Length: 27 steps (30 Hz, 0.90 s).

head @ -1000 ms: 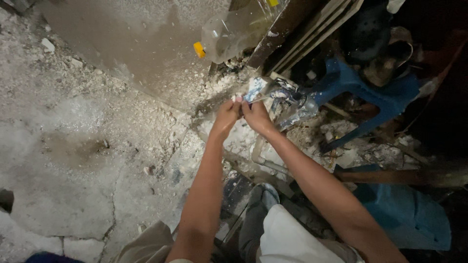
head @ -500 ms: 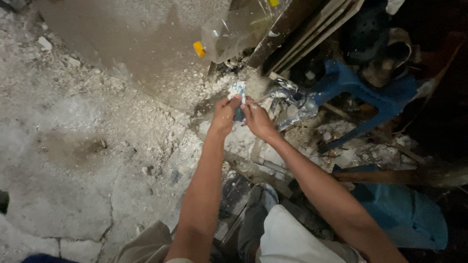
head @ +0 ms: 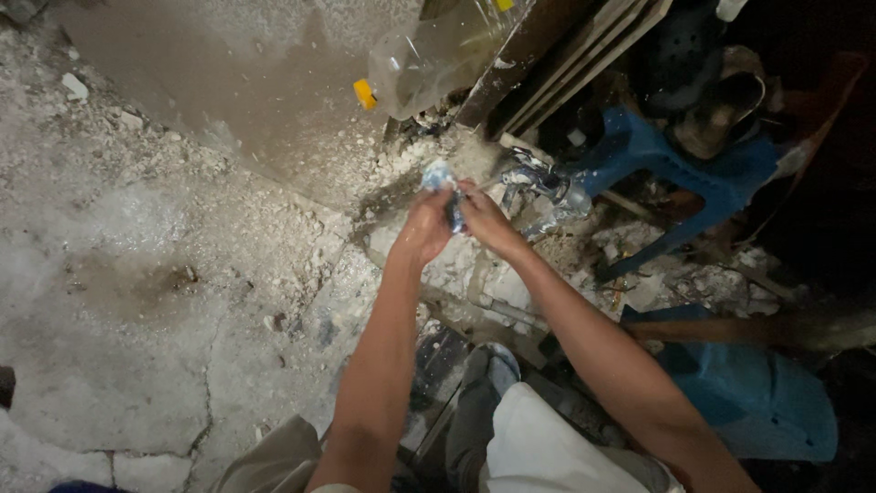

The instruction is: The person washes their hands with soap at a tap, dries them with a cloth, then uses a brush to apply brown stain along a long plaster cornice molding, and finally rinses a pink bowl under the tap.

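- Cracked concrete floor (head: 137, 301): strewn with pale rubble.
- Blue plastic chair (head: 693, 164): tipped among debris at right.
- Clear plastic bottle (head: 438, 55): lies at top, yellow cap (head: 365, 93) pointing left.
- Left hand (head: 422, 228): fingers clenched on the wrapper.
- Right hand (head: 484, 219): fingers likewise grasping it.
- Crumpled pale-blue wrapper (head: 441, 179): held between both hands above the rubble.

Bare forearms without sleeves, khaki trousers (head: 274, 461), grey shoe (head: 488, 383), white cloth (head: 538, 447) at the lap
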{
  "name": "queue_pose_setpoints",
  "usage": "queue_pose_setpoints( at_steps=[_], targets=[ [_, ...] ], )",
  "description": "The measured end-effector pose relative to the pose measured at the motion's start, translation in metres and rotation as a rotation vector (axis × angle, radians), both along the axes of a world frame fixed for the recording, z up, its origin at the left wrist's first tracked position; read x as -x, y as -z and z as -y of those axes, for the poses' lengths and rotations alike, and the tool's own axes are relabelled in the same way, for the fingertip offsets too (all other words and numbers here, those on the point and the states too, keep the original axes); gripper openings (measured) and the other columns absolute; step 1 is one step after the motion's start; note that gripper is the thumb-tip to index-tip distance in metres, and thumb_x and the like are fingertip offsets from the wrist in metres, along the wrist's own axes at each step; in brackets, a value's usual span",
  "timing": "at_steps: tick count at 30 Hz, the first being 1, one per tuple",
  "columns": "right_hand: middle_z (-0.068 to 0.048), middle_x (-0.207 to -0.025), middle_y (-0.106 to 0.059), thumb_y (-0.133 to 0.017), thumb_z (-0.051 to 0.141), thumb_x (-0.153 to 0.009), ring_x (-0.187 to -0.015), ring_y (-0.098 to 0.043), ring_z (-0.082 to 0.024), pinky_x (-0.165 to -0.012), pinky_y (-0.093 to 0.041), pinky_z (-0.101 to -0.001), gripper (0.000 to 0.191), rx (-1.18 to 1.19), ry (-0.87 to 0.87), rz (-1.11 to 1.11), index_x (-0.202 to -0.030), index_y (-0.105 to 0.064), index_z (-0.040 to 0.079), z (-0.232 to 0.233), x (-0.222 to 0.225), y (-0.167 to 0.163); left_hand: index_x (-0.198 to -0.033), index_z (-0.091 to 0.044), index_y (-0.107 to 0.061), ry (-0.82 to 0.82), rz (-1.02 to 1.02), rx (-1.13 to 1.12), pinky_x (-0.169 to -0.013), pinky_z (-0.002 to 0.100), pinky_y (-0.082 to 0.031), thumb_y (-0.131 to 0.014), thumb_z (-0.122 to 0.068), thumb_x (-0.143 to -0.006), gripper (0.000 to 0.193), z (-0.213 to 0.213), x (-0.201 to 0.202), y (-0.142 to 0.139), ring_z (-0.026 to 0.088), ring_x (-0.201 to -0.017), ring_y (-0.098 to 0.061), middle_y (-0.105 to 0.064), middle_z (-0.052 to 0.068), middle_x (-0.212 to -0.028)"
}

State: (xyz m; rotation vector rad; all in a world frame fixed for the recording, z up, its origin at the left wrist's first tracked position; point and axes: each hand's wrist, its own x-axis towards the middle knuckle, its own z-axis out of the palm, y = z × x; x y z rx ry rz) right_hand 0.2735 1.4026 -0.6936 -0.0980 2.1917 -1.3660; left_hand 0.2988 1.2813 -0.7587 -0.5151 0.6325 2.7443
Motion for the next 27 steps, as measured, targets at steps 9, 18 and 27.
queue_pose_setpoints(
  at_steps=[9, 18, 27],
  targets=[
    [-0.011, -0.117, -0.071, -0.055, 0.008, -0.098, -0.106, -0.067, -0.019, -0.093, -0.052, -0.0332, 0.037, -0.041, -0.186, -0.050, -0.135, -0.053, 0.003, 0.005, -0.005, -0.012, -0.120, 0.004, -0.066, -0.097, -0.042, 0.274, -0.076, 0.036, -0.056, -0.069, -0.015, -0.100, 0.027, -0.001, 0.003, 0.008, 0.022, -0.091, -0.068, -0.072, 0.012, -0.108],
    [-0.008, -0.107, -0.062, -0.061, 0.006, -0.099, -0.089, -0.063, -0.015, -0.073, -0.055, -0.0309, 0.034, 0.189, -0.133, 0.013, -0.128, -0.044, 0.003, 0.014, -0.010, -0.007, -0.114, 0.000, -0.057, -0.133, 0.247, 0.136, -0.062, 0.043, -0.056, -0.051, -0.042, -0.102, 0.044, 0.016, 0.023, -0.011, 0.031, -0.075, -0.072, -0.071, 0.022, -0.098],
    [-0.011, -0.118, -0.063, -0.068, 0.004, -0.097, -0.100, -0.066, -0.018, -0.083, -0.056, -0.0325, 0.026, 0.018, -0.159, -0.298, -0.121, -0.056, 0.002, 0.000, -0.001, 0.008, -0.114, 0.003, -0.069, -0.064, -0.020, 0.097, -0.086, 0.040, -0.063, -0.062, -0.016, -0.102, 0.024, 0.009, 0.013, -0.009, 0.025, -0.097, -0.074, -0.073, 0.015, -0.112]
  ],
)
